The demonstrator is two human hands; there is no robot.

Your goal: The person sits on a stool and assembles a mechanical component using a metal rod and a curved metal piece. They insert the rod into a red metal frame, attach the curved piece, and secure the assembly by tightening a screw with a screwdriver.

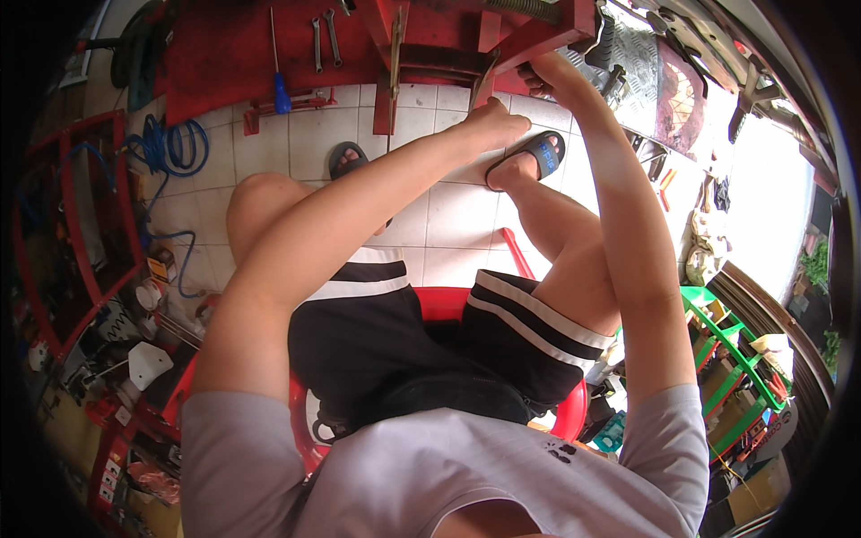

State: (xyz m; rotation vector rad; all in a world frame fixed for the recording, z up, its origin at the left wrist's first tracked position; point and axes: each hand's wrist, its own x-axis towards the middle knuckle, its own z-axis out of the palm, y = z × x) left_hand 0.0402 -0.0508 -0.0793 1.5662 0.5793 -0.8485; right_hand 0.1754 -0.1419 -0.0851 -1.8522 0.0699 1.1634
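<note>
My left hand [499, 125] reaches across in front of me, closed into a fist, at the lower end of an upright red metal plate [484, 85]. Whatever its fingers hold is hidden. My right hand [549, 77] is farther out to the right, under the edge of a red metal frame [538, 38]. Its fingers are curled inward, and I cannot make out what is in them. A long threaded rod [516, 7] runs along the top of the frame. Left of my hands, a thin upright metal bar [395, 58] stands against the frame.
On the red bench [224, 54] lie a blue-handled screwdriver [281, 92] and two wrenches [317, 45]. A coiled blue hose [179, 148] hangs at left by a red rack [67, 233]. A green rack [740, 359] stands at right. I sit on a red stool [439, 303].
</note>
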